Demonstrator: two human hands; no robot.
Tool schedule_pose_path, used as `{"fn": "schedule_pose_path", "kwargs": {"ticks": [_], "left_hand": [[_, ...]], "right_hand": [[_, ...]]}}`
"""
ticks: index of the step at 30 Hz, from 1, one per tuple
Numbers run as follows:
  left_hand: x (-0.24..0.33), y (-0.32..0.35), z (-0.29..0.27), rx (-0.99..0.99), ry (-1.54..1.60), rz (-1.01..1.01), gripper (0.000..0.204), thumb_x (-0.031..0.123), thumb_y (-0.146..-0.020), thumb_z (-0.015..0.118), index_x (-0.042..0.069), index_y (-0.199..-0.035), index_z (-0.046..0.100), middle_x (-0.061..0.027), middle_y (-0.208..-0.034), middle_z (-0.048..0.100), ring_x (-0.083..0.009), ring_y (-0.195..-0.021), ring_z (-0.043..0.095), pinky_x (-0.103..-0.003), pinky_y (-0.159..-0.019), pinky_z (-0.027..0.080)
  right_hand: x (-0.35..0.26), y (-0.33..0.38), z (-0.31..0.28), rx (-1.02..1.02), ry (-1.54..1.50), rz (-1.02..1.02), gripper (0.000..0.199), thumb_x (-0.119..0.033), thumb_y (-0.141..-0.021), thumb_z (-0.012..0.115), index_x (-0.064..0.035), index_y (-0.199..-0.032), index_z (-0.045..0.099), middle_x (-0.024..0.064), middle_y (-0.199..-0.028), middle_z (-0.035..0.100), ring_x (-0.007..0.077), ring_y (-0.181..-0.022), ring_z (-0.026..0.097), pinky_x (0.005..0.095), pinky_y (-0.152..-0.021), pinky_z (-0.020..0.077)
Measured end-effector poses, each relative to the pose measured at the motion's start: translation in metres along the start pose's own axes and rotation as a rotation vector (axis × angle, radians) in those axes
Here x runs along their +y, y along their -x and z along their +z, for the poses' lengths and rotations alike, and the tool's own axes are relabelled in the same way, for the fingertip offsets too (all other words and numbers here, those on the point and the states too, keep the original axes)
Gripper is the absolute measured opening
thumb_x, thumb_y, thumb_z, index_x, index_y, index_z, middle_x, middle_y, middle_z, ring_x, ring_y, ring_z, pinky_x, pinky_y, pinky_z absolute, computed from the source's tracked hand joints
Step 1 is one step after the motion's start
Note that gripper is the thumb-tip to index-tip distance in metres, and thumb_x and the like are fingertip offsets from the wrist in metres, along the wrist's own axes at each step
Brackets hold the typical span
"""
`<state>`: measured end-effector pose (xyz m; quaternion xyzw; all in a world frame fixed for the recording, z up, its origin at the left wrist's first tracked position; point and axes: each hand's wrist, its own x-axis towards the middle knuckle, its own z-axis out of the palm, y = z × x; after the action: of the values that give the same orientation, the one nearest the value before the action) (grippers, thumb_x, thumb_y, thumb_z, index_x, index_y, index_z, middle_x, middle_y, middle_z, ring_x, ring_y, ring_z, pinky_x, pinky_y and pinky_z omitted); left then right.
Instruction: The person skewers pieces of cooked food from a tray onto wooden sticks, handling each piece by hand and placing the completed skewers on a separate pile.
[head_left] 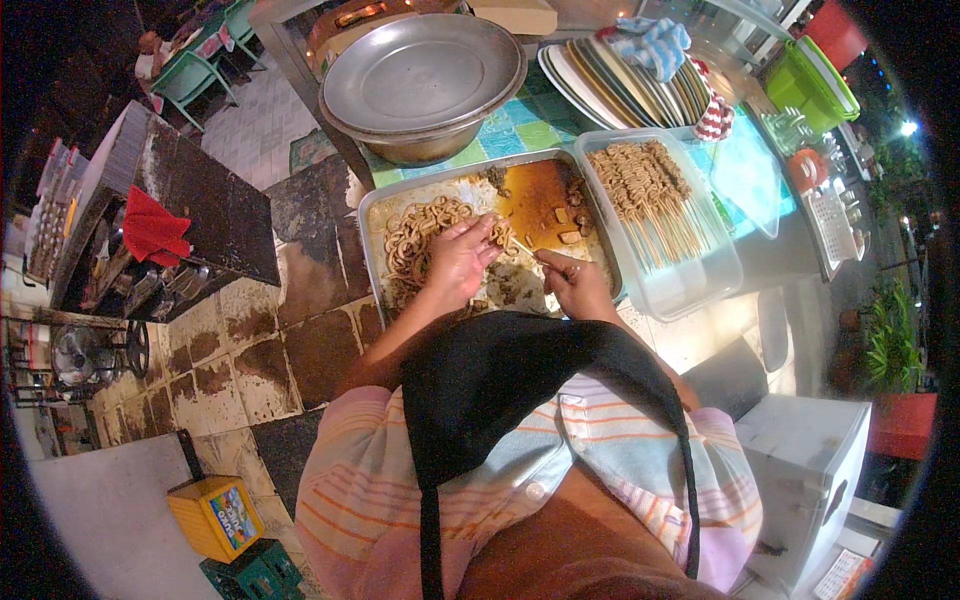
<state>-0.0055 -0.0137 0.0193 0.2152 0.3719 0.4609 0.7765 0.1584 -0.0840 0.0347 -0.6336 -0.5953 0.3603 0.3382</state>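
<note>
A shallow metal tray [370, 262] lies in front of me, with a heap of brown cooked intestines [408, 240] on its left side. Over that heap, my left hand [460, 260] pinches a curled piece of intestine [503, 237] between thumb and fingers. My right hand [574, 284] is closed round a thin wooden skewer [526, 250], whose tip points left into that piece. Brown sauce [545, 205] and a few small chunks [570, 237] lie at the tray's far right. Right of the tray, a clear plastic container [690, 290] holds rows of filled skewers [645, 190].
Behind the tray stands a large lidded pot [420, 75]. A stack of oval plates [620, 85] with a blue-striped cloth [652, 48] sits at the back right. A clear lid [748, 190] lies beside the container. Leftward, a red cloth [156, 228] hangs on a dark counter [215, 200].
</note>
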Motion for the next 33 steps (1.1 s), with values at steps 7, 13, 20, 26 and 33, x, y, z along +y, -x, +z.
{"fn": "schedule_pose_path", "kwargs": {"ticks": [7,13,20,26,33], "left_hand": [[-0.007,-0.003,0.012,0.074,0.073,0.071,0.013,0.01,-0.077,0.053,0.002,-0.088,0.052,-0.0063,-0.083,0.056,-0.0141,-0.073,0.054,-0.029,-0.062,0.047],[0.009,-0.023,0.002,0.132,0.08,0.164,0.016,0.011,-0.078,0.052,0.002,-0.091,0.052,-0.0069,-0.082,0.056,-0.0171,-0.077,0.056,-0.029,-0.06,0.049],[0.015,-0.024,-0.002,0.005,0.102,0.115,0.016,0.011,-0.078,0.052,0.001,-0.091,0.052,-0.0095,-0.085,0.057,-0.0186,-0.076,0.056,-0.028,-0.063,0.048],[0.013,-0.024,0.001,0.014,0.106,0.129,0.015,0.009,-0.078,0.051,0.0,-0.09,0.052,-0.0104,-0.081,0.058,-0.0197,-0.074,0.056,-0.027,-0.062,0.047],[0.014,-0.023,0.007,0.026,0.121,0.101,0.015,0.008,-0.078,0.05,0.0,-0.091,0.051,-0.01,-0.083,0.057,-0.0198,-0.074,0.056,-0.026,-0.062,0.046]], "right_hand": [[0.009,-0.004,0.005,0.053,0.077,-0.047,0.026,-0.006,-0.071,0.051,-0.0085,-0.096,0.056,0.0158,-0.065,0.056,0.0274,-0.059,0.056,0.0314,-0.057,0.0434],[0.003,0.002,-0.007,0.045,0.199,-0.035,0.022,-0.01,-0.072,0.052,-0.0088,-0.093,0.056,0.0175,-0.068,0.055,0.0318,-0.064,0.055,0.0352,-0.057,0.0429],[0.01,0.005,-0.005,0.01,0.12,-0.057,0.017,-0.008,-0.072,0.05,-0.0074,-0.088,0.056,0.0188,-0.07,0.054,0.033,-0.065,0.054,0.0353,-0.056,0.0426],[0.005,0.006,-0.002,0.08,0.15,-0.079,0.011,-0.01,-0.073,0.049,-0.0066,-0.081,0.056,0.0197,-0.067,0.052,0.0343,-0.064,0.053,0.0373,-0.055,0.0412],[-0.003,0.003,-0.003,0.08,0.228,-0.084,0.009,-0.011,-0.073,0.049,-0.006,-0.078,0.056,0.0208,-0.066,0.051,0.0369,-0.063,0.051,0.0393,-0.054,0.0403]]}}
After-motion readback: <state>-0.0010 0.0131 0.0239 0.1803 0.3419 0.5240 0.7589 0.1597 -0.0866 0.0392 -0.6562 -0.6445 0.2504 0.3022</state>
